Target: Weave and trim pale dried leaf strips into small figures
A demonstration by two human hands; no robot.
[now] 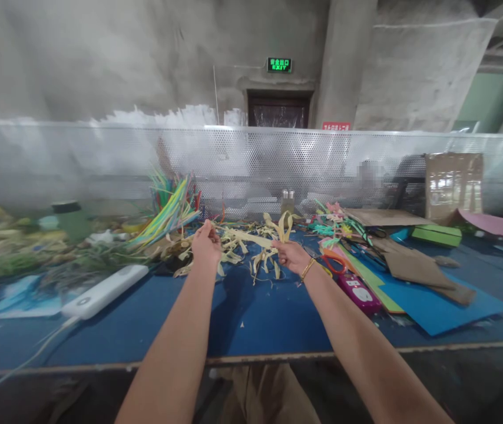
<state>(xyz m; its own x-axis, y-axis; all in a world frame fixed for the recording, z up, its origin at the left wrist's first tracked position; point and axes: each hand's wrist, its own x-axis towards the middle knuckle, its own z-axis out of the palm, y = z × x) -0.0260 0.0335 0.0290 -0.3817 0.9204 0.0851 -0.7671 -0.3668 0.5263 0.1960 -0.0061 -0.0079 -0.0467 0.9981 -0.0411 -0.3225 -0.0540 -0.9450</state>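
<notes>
Between my two hands stretches a pale yellow strip of dried corn husk [254, 238], roughly level above the blue table. My left hand [206, 241] pinches its left end, fingers pressed together. My right hand [293, 257], with a gold bracelet at the wrist, grips the other end along with an upright bunch of husk leaves [284, 227] whose tips fan out above the fingers. Behind and below the strip lie more loose husk pieces [265, 262]. Scissors with orange-red handles [334, 262] rest just right of my right hand.
A white power strip [105, 291] with a cable lies at left. Coloured pipe cleaners [167, 212] stand behind my left hand. To the right are a magenta box [360, 294], blue sheet [437, 309] and cardboard pieces [419, 265]. A perforated metal screen [234, 159] borders the table's back.
</notes>
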